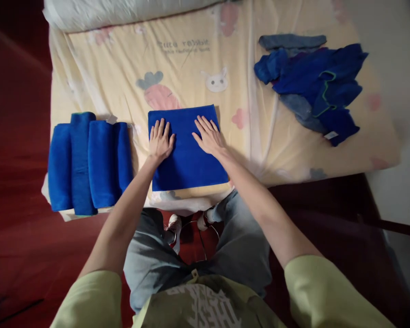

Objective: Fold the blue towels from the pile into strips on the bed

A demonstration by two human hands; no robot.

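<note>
A blue towel [188, 155] lies flat and nearly square on the bed in front of me. My left hand [161, 140] rests palm down on its left side, fingers stretched out. On the towel's upper right part, my right hand [209, 135] also presses flat with its fingers spread. Neither hand holds anything. Left of the towel, several rolled blue towels [100, 164] lie side by side near the bed's front edge. To the right is a loose, crumpled heap of blue cloths [307, 82], some greyish, one with a green edge and a white tag.
The bed carries a pale yellow sheet [198, 68] printed with carrots and a rabbit. A white, plastic-looking bundle [116, 11] runs along the far edge. A pale wall [396, 91] stands at the right. A cable lies on the dark red floor [17, 182] by my feet.
</note>
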